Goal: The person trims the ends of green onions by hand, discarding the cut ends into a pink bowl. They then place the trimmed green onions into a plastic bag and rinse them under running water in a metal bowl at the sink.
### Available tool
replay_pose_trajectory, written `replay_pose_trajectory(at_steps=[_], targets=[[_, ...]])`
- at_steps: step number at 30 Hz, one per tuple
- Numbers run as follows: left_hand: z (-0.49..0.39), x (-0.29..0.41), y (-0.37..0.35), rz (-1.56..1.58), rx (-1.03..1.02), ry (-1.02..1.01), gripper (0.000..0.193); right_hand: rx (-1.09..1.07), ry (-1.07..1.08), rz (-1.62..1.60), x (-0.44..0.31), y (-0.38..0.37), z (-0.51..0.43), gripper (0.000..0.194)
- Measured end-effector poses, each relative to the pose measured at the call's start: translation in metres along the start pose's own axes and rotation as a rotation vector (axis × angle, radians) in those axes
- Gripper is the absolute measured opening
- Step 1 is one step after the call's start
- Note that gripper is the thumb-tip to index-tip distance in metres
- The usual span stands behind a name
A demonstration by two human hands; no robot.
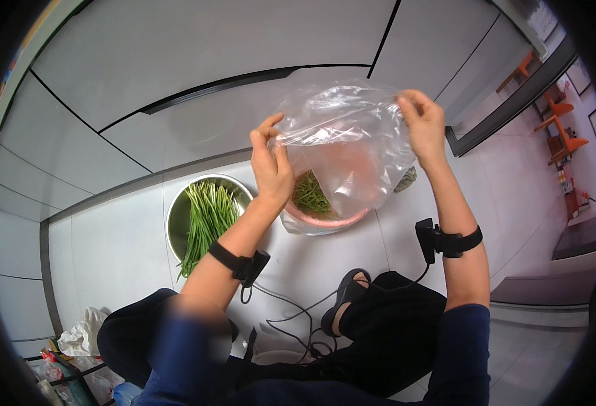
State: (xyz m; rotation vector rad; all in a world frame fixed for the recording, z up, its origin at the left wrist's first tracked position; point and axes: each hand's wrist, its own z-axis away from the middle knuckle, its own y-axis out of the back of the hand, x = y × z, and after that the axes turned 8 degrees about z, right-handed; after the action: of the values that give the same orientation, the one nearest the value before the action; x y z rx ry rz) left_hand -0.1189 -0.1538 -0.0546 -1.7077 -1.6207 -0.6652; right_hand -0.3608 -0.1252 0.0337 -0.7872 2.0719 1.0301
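A clear plastic bag (354, 119) is spread between my two hands over a pink basin (346, 222). With thumb and fingertips, my right hand (425, 124) pinches the bag's upper right edge. At the opposite edge, my left hand (272, 165) holds the plastic with its fingers curled. Green plant scraps (310, 193) show inside the basin, and the bag hides its far side. To the left, a stainless steel bowl (178, 223) holds a bunch of long green stalks (206, 218), like chives, with ends hanging over the near rim.
Behind the basin stand grey cabinet fronts (217, 35). A crumpled grey-green thing (406, 180) lies right of the basin. Black cables (298, 317) trail across the tiled floor (110, 264) near my sandalled foot (346, 299). A rack with bags (75, 375) is at lower left.
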Motion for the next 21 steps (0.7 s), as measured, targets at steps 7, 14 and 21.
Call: replay_pose_trajectory(at_steps=[7, 14, 21], targets=[[-0.011, 0.009, 0.015, 0.179, -0.443, 0.559, 0.037, -0.082, -0.109, -0.142, -0.004, 0.003, 0.002, 0.019], [-0.018, 0.025, -0.054, 0.302, -0.356, 0.683, 0.03, -0.311, -0.136, -0.429, -0.007, -0.018, 0.008, 0.02], [-0.034, 0.01, -0.05, 0.18, -0.451, 0.689, 0.003, -0.172, -0.126, -0.21, 0.003, -0.017, 0.005, 0.023]])
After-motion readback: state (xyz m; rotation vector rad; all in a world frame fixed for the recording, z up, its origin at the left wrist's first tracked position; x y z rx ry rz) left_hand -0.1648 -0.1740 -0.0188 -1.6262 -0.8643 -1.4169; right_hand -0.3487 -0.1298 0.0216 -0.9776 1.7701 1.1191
